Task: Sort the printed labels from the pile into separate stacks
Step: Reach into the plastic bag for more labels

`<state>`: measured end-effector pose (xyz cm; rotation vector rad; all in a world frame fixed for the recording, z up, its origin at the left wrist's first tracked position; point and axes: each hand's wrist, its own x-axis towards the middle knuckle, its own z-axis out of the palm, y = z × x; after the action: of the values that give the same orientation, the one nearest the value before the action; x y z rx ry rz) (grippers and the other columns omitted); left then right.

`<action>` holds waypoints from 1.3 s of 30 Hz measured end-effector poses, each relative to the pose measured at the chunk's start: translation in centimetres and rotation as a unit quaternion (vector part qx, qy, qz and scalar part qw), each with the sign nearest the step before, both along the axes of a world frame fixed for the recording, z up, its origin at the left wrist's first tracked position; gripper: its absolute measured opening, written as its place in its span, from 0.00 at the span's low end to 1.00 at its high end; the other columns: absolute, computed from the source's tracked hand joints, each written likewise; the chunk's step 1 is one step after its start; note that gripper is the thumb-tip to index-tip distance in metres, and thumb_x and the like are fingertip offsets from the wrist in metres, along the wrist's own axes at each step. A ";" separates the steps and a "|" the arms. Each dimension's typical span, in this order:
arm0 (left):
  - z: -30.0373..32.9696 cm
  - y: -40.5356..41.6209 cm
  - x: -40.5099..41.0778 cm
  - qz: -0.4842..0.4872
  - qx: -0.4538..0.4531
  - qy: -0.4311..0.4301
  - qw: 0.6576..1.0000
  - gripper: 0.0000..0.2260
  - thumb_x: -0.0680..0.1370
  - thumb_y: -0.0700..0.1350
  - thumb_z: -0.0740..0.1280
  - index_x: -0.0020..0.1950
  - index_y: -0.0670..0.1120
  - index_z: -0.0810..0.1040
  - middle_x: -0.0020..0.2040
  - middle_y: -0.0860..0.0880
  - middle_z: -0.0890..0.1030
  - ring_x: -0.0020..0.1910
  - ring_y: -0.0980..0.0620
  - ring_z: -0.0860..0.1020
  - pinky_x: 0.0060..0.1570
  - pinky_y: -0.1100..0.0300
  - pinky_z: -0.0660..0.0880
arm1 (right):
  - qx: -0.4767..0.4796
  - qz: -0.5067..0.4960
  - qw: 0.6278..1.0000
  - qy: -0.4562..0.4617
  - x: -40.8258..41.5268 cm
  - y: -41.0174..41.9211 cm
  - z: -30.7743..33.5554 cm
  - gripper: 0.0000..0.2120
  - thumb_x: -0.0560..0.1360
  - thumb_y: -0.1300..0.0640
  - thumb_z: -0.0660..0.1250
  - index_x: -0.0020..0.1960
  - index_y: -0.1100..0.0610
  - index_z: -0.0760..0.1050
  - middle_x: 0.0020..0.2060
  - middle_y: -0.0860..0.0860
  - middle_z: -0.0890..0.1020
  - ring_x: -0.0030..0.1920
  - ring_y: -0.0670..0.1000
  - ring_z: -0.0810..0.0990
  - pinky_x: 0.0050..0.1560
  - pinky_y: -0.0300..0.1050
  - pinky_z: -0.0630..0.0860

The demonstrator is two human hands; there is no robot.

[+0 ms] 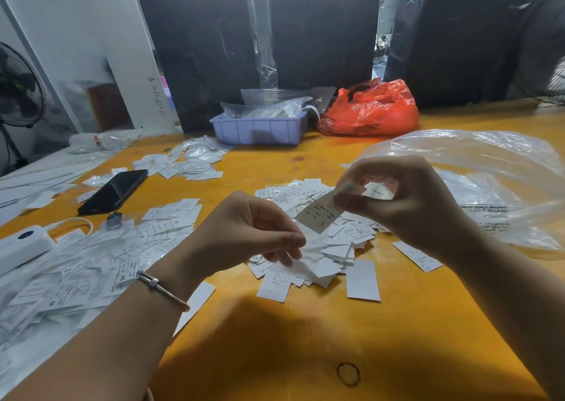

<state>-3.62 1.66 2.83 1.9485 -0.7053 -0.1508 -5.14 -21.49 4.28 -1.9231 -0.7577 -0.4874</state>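
A pile of small white printed labels [318, 247] lies in the middle of the yellow table [305, 339]. My right hand [409, 199] is raised over its right side and pinches one label [319, 214] marked "L" between thumb and fingers. My left hand [247, 232] hovers over the pile's left part with thumb and fingers curled together; whether it pinches a label I cannot tell. Spread stacks of labels [91, 266] cover the table's left side, and another group of labels [189, 162] lies farther back.
A black phone [114, 191] and a white device [21, 244] with a cable lie at left. A lilac tray [260, 128] and a red plastic bag [370, 110] stand at the back. A clear plastic bag [495, 180] spreads at right. A rubber band [348, 373] lies near the front edge.
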 end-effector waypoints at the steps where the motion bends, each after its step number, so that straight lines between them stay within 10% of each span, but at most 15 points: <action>1: 0.0 0.0 0.0 0.001 0.000 0.004 1.000 0.11 0.69 0.47 0.74 0.45 0.40 0.85 0.39 0.42 0.86 0.36 0.44 0.85 0.35 0.58 0.80 | 0.010 0.009 1.000 0.020 0.1 -0.1 0.0 0.03 0.69 0.65 0.74 0.39 0.60 0.81 0.36 0.51 0.84 0.40 0.49 0.81 0.44 0.42 0.79; 24: -0.4 -0.3 0.2 0.034 -0.006 0.031 0.999 0.09 0.67 0.49 0.74 0.41 0.44 0.86 0.42 0.44 0.86 0.40 0.42 0.85 0.38 0.53 0.81 | 0.008 -0.044 0.999 0.012 -0.3 1.6 -1.5 0.06 0.70 0.63 0.74 0.44 0.55 0.83 0.40 0.47 0.85 0.41 0.44 0.81 0.42 0.33 0.76; 34: -0.4 -0.3 0.4 0.046 0.000 0.015 0.999 0.10 0.66 0.49 0.74 0.41 0.43 0.86 0.40 0.44 0.86 0.40 0.51 0.83 0.35 0.62 0.78 | -0.027 0.010 0.994 0.108 0.0 1.9 -2.2 0.04 0.72 0.57 0.72 0.46 0.53 0.84 0.41 0.45 0.85 0.45 0.45 0.81 0.50 0.49 0.76; 39: 0.0 0.8 1.2 0.099 0.010 0.034 0.994 0.10 0.70 0.46 0.74 0.51 0.47 0.83 0.44 0.50 0.86 0.44 0.54 0.84 0.36 0.64 0.79 | -0.072 -0.206 0.975 0.025 2.0 -0.7 -2.2 0.03 0.73 0.59 0.71 0.45 0.57 0.84 0.38 0.50 0.85 0.40 0.50 0.82 0.45 0.54 0.79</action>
<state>-2.43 2.51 2.78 2.0103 -0.4644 -0.1009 -3.15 -22.20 2.08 -2.2316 -0.3645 -0.6472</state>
